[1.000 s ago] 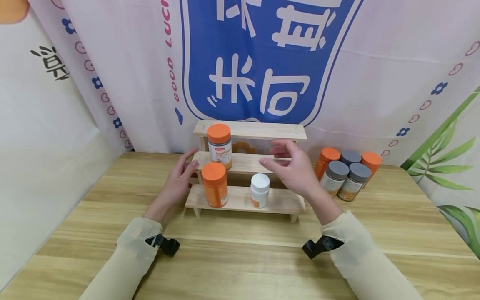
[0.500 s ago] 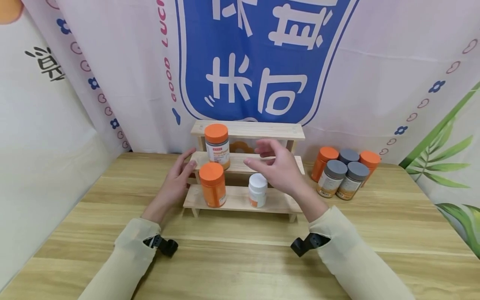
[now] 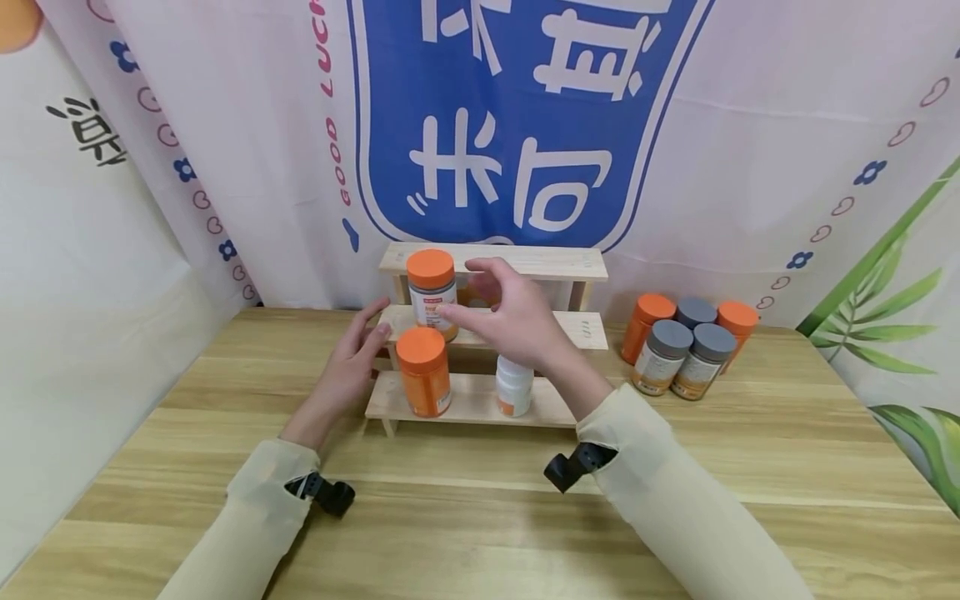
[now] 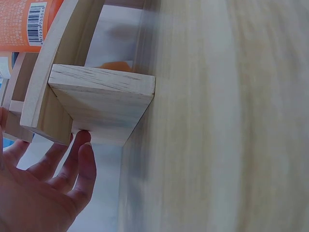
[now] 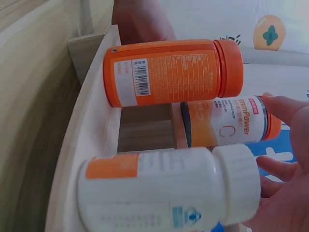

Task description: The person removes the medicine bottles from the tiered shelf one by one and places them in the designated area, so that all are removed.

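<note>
A three-step wooden rack (image 3: 480, 400) stands on the table. On its middle step is an orange-capped jar (image 3: 432, 292) with a white label. My right hand (image 3: 517, 321) is beside that jar, its thumb over the label in the head view and its fingers spread to the right. In the right wrist view the thumb is by the jar's cap (image 5: 273, 126), while the other fingertips stay apart from it. My left hand (image 3: 348, 354) rests its fingertips against the rack's left side; the left wrist view shows the fingers (image 4: 86, 164) extended at the wooden end.
An orange jar (image 3: 424, 379) and a white bottle (image 3: 514, 390) stand on the lowest step. Right of the rack, several jars with orange or grey lids, such as a grey-lidded jar (image 3: 663, 358), cluster on the table (image 3: 450, 517). A printed curtain (image 3: 750, 167) hangs behind.
My right hand has moved left across the middle step, from the rack's right part to the orange-capped jar. The left hand stays at the rack's left side.
</note>
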Demonstrator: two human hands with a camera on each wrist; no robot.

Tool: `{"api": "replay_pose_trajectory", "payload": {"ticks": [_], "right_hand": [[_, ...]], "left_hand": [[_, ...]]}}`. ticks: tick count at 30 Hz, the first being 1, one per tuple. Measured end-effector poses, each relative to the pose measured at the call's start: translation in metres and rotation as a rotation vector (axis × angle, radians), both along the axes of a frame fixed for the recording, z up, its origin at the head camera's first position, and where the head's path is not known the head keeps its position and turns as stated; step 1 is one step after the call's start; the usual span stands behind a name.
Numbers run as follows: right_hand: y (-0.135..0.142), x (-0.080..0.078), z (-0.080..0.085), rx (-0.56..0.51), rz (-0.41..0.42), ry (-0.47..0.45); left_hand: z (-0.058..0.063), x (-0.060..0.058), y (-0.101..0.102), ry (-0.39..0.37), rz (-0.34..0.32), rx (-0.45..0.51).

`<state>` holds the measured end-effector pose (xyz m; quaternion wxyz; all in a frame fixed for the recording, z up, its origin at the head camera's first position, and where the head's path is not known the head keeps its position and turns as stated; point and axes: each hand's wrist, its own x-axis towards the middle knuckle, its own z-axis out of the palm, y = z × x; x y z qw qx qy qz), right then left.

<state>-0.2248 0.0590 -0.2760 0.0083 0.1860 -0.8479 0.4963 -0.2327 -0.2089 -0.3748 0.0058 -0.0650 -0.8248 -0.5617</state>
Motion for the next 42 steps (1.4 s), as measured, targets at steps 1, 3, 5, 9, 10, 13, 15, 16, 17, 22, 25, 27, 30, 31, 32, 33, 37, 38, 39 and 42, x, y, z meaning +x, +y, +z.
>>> {"api": "replay_pose_trajectory", "payload": {"ticks": [1,3,5,9,10,13,15,16,17,22,25,27,30,31,32,33,37,38,39,42], "right_hand": [[-0.002,-0.001,0.001,0.008,0.001,0.004],[-0.006,-0.004,0.002,0.027,-0.003,0.009],[-0.009,-0.007,0.003,0.044,-0.010,0.009],[-0.013,-0.011,0.004,0.063,-0.013,-0.005],[-0.014,-0.011,0.004,0.066,-0.012,-0.009],[-0.017,-0.013,0.005,0.076,-0.003,-0.016],[-0.020,-0.015,0.006,0.084,0.000,-0.017],[-0.022,-0.015,0.006,0.086,0.001,-0.016],[-0.023,-0.015,0.007,0.085,0.003,-0.017],[-0.031,-0.016,0.008,0.079,0.007,-0.028],[-0.034,-0.016,0.008,0.064,0.011,-0.038],[-0.035,-0.016,0.008,0.051,0.011,-0.042],[-0.033,-0.015,0.009,0.026,0.007,-0.046],[-0.032,-0.014,0.010,0.018,0.006,-0.041],[-0.031,-0.013,0.010,0.011,0.004,-0.035],[-0.029,-0.012,0.011,0.004,0.000,-0.028],[-0.020,-0.010,0.014,-0.018,-0.022,0.004],[-0.018,-0.009,0.015,-0.025,-0.028,0.009],[-0.016,-0.009,0.015,-0.034,-0.032,0.016],[-0.010,-0.008,0.017,-0.067,-0.044,0.024]], "left_hand": [[0.000,0.000,0.000,0.002,-0.001,-0.001],[0.001,-0.001,0.001,0.007,-0.001,-0.001],[0.002,-0.001,0.001,0.010,-0.001,0.002],[0.003,-0.001,0.002,0.008,0.000,0.005],[0.003,0.000,0.002,0.006,0.000,0.006],[0.003,0.000,0.002,0.006,-0.001,0.006],[0.002,-0.001,0.001,0.008,-0.001,0.005],[0.002,-0.001,0.001,0.008,0.000,0.005],[0.002,-0.001,0.001,0.009,0.000,0.003],[0.003,0.000,0.001,0.010,0.001,-0.008],[0.003,0.001,0.001,0.011,-0.001,-0.005],[0.003,0.000,0.000,0.010,-0.004,-0.003],[0.002,0.000,0.001,0.007,-0.008,-0.004],[0.002,0.000,0.001,0.006,-0.007,-0.005],[0.002,-0.001,0.001,0.005,-0.007,-0.007],[0.002,-0.001,0.001,0.007,-0.006,-0.007],[0.002,-0.001,0.002,0.012,-0.001,0.003],[0.002,-0.001,0.002,0.013,-0.002,0.003],[0.002,0.000,0.002,0.015,0.000,0.005],[0.002,0.000,0.001,0.015,-0.004,0.006]]}}
